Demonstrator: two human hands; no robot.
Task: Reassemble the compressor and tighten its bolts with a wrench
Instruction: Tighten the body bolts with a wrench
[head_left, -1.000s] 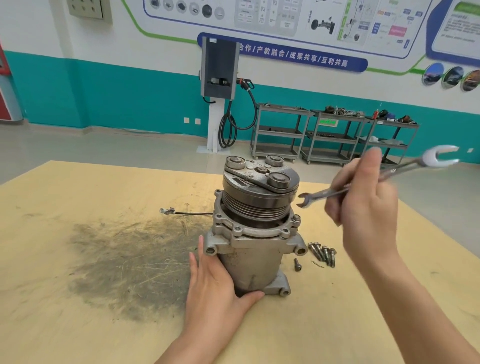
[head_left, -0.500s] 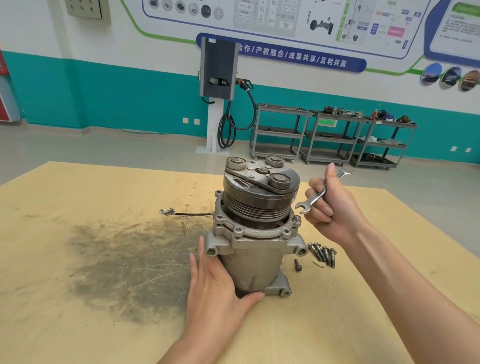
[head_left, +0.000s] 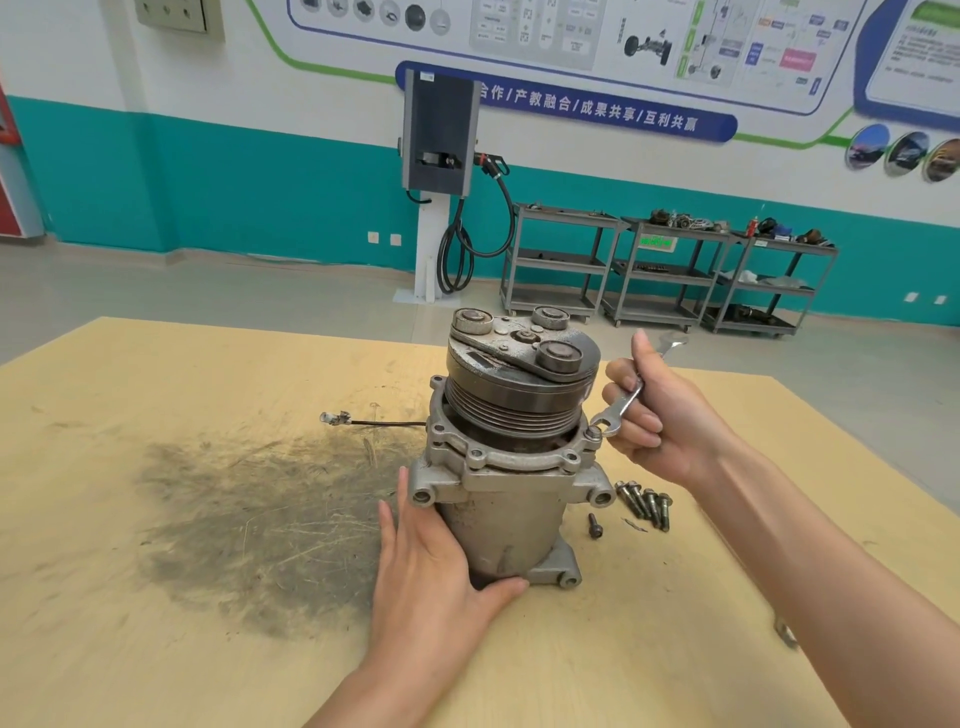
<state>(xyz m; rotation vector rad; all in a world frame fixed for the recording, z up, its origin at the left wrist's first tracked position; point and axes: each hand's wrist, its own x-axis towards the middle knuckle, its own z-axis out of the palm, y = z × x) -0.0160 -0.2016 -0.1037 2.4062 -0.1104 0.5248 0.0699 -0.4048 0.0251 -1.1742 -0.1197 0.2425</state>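
On the left of the tabletop (head_left: 156, 649) lies a dark, sooty smear, and past it a thin black wire (head_left: 374, 422) runs from a small plug to the compressor (head_left: 506, 457), which stands upright near the middle with its grooved pulley on top. My left hand (head_left: 431, 566) presses against the lower body of the compressor, fingers laid straight up its left side and thumb hooked round the front near the base, steadying it rather than gripping it.

To the right, on the flange rim, sits one bolt (head_left: 594, 432). My right hand (head_left: 660, 415) is curled round the wrench (head_left: 621, 405), whose long axis slants from upper right down to lower left, so the lower jaw end arrives at that bolt from the right and slightly above. The right hand is the nearer one to it. I judge the wrench head is at the bolt head but not clearly seated; it needs to slide a little left and settle flat before I turn.

Further right, spare bolts (head_left: 644, 504) lie in a loose row on the tabletop, with one dark screw (head_left: 596, 525) just beside them.
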